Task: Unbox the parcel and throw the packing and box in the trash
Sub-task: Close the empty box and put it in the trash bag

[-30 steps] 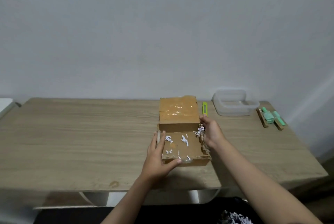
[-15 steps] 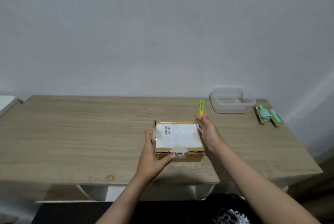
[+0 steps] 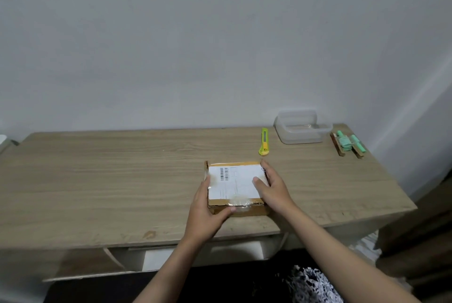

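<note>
Your left hand (image 3: pixel 208 207) grips the box's (image 3: pixel 236 189) near-left corner, thumb on its front; your right hand (image 3: pixel 271 186) holds the right side, thumb on the white label (image 3: pixel 234 181). Barcode shows, text's unreadable. Beyond the box: a yellow cutter (image 3: pixel 264 141), clear tub (image 3: pixel 302 130), green rolls (image 3: pixel 348 142) further right.

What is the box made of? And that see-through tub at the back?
The box looks like brown cardboard, matte, with a white paper label and shiny clear tape on top. The tub looks like clear plastic, slightly cloudy: you can see the wall and table through it.
</note>
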A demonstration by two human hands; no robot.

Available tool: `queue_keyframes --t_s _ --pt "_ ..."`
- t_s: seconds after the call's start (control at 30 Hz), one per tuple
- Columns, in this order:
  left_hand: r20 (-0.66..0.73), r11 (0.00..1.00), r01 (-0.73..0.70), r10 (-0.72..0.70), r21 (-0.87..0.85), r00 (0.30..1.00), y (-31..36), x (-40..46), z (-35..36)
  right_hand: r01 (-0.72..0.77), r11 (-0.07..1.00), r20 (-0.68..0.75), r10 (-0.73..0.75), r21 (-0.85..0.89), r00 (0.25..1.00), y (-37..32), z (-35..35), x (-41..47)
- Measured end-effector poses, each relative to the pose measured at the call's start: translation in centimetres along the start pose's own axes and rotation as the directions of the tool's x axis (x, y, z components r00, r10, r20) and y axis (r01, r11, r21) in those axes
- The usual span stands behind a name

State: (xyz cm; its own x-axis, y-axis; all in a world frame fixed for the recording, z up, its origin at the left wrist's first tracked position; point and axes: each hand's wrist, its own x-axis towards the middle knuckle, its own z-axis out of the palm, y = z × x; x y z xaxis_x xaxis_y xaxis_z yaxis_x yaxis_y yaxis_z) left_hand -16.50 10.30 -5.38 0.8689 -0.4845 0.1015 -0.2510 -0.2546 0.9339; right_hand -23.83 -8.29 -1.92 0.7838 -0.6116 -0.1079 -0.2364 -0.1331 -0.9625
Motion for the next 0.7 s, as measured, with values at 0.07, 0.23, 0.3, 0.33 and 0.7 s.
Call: queue_keyframes --t_s 0.07,0.23,0.3,0.33,0.7 --pt "0.014 1.000 -0.017 0.017 -0.014 1.000 0.3 -0.5 0.0 0.039 0.999 -0.032 -0.039 -0.022 0.999 0.0 -0.3 -1.0" --pt "0.084 0.992 -0.125 0.128 -0.032 0.988 2.4 -1.9 1.2 0.063 0.995 -0.112 -0.072 -0.080 0.991 0.8 -3.0 -4.0" --pt "0.118 0.987 -0.155 0.158 -0.039 0.980 3.6 -2.8 2.4 0.053 0.993 -0.156 -0.069 -0.105 0.985 1.1 -4.7 -5.5" --pt "0.138 0.986 -0.163 0.167 -0.040 0.976 4.0 -3.3 3.1 0.047 0.992 -0.183 -0.067 -0.113 0.981 1.4 -5.7 -6.2" --pt "0.252 0.984 -0.175 0.173 -0.016 0.952 9.5 -13.1 13.6 -0.052 0.985 -0.275 0.004 -0.166 0.961 5.2 -18.6 -16.5"
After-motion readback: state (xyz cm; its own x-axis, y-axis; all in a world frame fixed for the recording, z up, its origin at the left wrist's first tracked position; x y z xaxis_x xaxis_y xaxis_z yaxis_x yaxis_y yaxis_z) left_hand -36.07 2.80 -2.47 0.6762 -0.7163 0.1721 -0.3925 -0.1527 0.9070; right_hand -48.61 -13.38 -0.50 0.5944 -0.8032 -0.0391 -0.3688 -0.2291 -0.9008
